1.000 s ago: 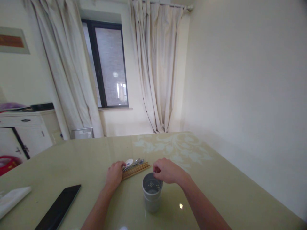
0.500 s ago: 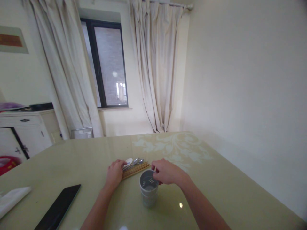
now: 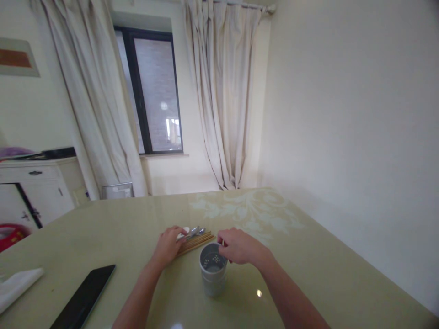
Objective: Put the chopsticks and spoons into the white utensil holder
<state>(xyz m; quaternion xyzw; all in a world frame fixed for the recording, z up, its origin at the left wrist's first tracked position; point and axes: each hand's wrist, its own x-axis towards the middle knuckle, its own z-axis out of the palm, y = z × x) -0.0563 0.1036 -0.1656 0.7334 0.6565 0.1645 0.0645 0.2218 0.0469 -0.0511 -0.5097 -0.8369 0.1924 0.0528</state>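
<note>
A grey utensil holder [image 3: 214,278] with small drain holes in its bottom stands upright on the table. The fingers of my right hand [image 3: 240,246] are closed on the right side of its rim. To the left, my left hand [image 3: 169,246] lies over the near ends of the cutlery, fingers stretched out and slightly bent. Under and beyond those fingers are a white spoon [image 3: 185,230], partly hidden, and metal spoons [image 3: 199,231] with their bowls pointing away. Several wooden chopsticks [image 3: 197,242] lie alongside, between the left hand and the holder.
The glossy green table [image 3: 295,292] reaches to the wall on the right. A black tablet-like slab [image 3: 84,297] and a white object [image 3: 20,285] lie at the left. Beyond are a white cabinet [image 3: 37,183], a red container [image 3: 13,235], curtains [image 3: 222,91] and a window [image 3: 157,96].
My left hand has shifted right, over the white spoon and the spoon handles, covering more of them. My right hand and the utensil holder stay where they were.
</note>
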